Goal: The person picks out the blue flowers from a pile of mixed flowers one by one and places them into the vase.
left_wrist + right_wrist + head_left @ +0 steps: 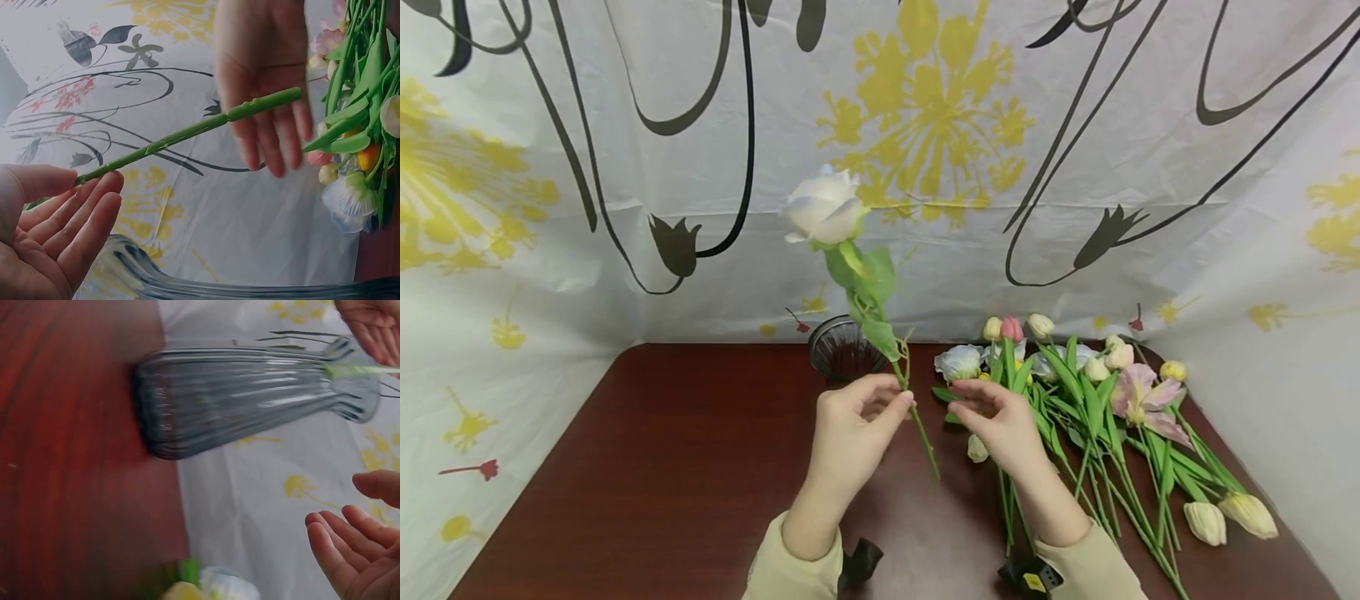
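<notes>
Vase (842, 350) base behind hands (857, 417)

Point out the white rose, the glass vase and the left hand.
white rose (823, 208), head view, on the bloom.
glass vase (250, 400), right wrist view, on the ribbed body.
left hand (853, 425), head view, on its back.

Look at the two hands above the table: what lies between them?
In the head view, only the green stem of the white rose lies between them; the left hand pinches it, and the right hand is open beside it.
</notes>
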Tool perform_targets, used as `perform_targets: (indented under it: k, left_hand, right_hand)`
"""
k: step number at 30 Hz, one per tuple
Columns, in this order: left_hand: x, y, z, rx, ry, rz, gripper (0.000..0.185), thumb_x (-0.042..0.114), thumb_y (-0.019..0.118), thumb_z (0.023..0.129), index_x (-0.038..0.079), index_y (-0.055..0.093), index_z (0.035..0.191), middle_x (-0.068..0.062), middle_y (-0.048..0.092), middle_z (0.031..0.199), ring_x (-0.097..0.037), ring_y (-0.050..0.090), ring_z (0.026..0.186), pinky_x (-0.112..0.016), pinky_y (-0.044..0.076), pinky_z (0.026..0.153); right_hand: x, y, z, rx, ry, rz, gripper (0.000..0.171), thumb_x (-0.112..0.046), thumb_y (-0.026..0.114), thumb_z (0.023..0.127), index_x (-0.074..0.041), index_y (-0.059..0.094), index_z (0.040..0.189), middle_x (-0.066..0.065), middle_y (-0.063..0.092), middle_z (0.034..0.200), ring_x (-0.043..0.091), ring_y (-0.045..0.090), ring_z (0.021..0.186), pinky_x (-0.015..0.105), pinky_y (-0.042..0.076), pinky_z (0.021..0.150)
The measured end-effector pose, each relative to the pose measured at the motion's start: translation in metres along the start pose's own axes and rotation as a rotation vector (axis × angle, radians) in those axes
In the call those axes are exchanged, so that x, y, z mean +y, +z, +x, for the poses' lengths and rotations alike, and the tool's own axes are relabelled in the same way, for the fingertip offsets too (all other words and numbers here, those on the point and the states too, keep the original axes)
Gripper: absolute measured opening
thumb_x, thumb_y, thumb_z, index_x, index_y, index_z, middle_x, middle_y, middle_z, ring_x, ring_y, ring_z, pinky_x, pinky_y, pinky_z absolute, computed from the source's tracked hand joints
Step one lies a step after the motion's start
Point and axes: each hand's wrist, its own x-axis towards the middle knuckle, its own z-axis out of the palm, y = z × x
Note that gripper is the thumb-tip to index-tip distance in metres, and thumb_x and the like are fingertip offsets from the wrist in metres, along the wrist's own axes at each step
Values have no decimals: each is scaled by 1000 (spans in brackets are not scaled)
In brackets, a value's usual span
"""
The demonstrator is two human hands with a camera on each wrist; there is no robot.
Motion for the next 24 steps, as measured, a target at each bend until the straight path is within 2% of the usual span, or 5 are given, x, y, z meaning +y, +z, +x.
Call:
perform_targets:
  k: [8,13,17,20,24]
  left_hand:
    - [1,-9,3,72,-1,-44,3,0,70,86,-2,68,87,-6,70,74,-18,69,64,-31,56,60]
    - [-1,-15,5,127,25,-75,4,-4,69,85,-7,66,87,-10,70,74,-21,69,64,-33,57,60]
    - [-1,-21,6,161,47,-82,5,-5,68,86,-8,65,87,-13,70,75,-24,69,64,-34,57,59]
    - [-2,-25,7,183,57,-84,6,-3,68,87,-8,65,87,-14,70,76,-27,69,63,-35,57,58]
    - [-2,-29,9,216,77,-81,16,5,69,88,-11,64,87,-14,70,76,-28,68,62,-35,57,57]
  right_hand:
    - [17,25,1,-138,-80,12,52,-10,79,80,-6,59,129,16,63,118,33,62,106,38,53,84]
    - [25,41,0,-177,-122,-49,68,-16,82,77,-13,52,138,11,58,129,29,57,113,47,48,90]
    - [30,50,-2,-234,-130,-36,77,-19,83,76,-14,45,143,9,51,138,25,47,126,47,41,99]
    - [31,54,-2,-271,-138,-23,82,-20,83,76,-13,41,145,11,46,142,23,44,129,46,40,100]
    - [30,60,-2,-277,-137,-57,83,-19,83,76,-16,39,146,9,45,144,24,43,129,50,40,99]
